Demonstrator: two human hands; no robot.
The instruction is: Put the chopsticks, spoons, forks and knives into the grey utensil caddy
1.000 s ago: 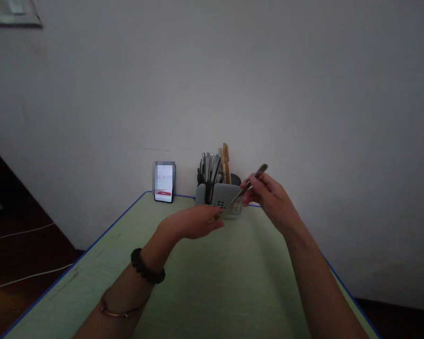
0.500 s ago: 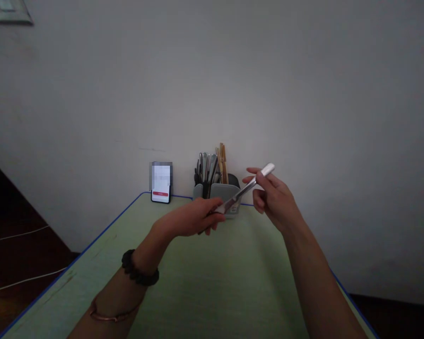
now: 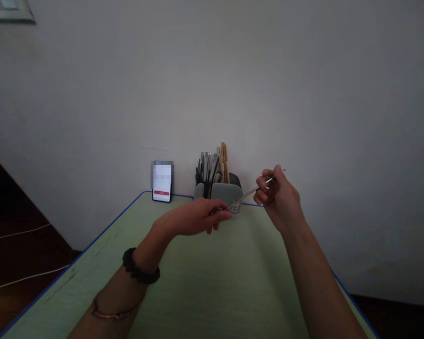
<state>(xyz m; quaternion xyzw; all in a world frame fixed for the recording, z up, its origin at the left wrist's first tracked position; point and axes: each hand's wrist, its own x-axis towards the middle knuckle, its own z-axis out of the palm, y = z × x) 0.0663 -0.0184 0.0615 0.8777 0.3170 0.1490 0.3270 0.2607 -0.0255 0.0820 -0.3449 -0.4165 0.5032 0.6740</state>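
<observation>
My right hand (image 3: 281, 200) is closed on the handle of a slim metal utensil (image 3: 249, 193), held slanting down to the left above the table. My left hand (image 3: 194, 220) pinches the utensil's lower end in front of a grey cutlery holder (image 3: 219, 194). The holder stands at the table's far edge against the wall, filled with several metal utensils and wooden chopsticks (image 3: 224, 162). A dark bead bracelet and a thin bangle are on my left wrist.
A phone (image 3: 162, 181) with a lit screen leans upright against the white wall, left of the holder. The green table (image 3: 205, 282) has a blue edge. White cables run over the dark floor at left.
The utensil has turned in my hands: its broad end no longer shows above my right hand, and my right fingers have closed tighter on the handle. My left hand stays at the lower end.
</observation>
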